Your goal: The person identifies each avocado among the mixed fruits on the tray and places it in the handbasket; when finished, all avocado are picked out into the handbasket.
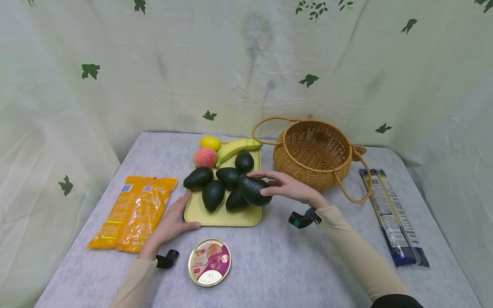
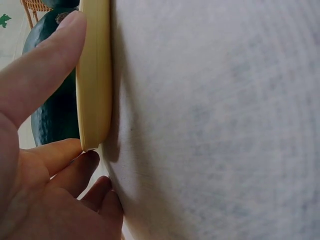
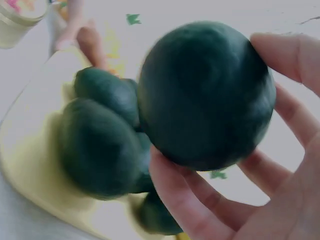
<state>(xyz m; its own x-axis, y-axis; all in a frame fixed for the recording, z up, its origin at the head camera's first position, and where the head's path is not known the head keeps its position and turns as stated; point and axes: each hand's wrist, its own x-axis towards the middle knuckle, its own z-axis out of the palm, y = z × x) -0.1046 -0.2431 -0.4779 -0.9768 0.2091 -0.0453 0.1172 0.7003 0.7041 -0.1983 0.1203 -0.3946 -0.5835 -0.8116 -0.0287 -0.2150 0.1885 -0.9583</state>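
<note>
Above the grey table (image 1: 285,265), the right hand (image 1: 286,186) curls round one avocado (image 1: 253,191), seemingly lifted, with five others (image 1: 213,196) remaining on the tray (image 1: 231,219), whose edge the left hand (image 1: 171,220) touches, fingers spread.

From far away, I see avocados (image 1: 253,190) with dark, bumpy, slightly shiny skin. The yellow tray (image 1: 231,220) looks like smooth, dull plastic. The basket (image 1: 292,169) is rough and woven (it looks like twisty cane to me). The orange bag (image 1: 135,218) and the long packet (image 1: 394,222) look like shiny, crinkly plastic. The pink fruit (image 1: 205,158) looks rough, the lemon (image 1: 209,143) smooth.
</note>
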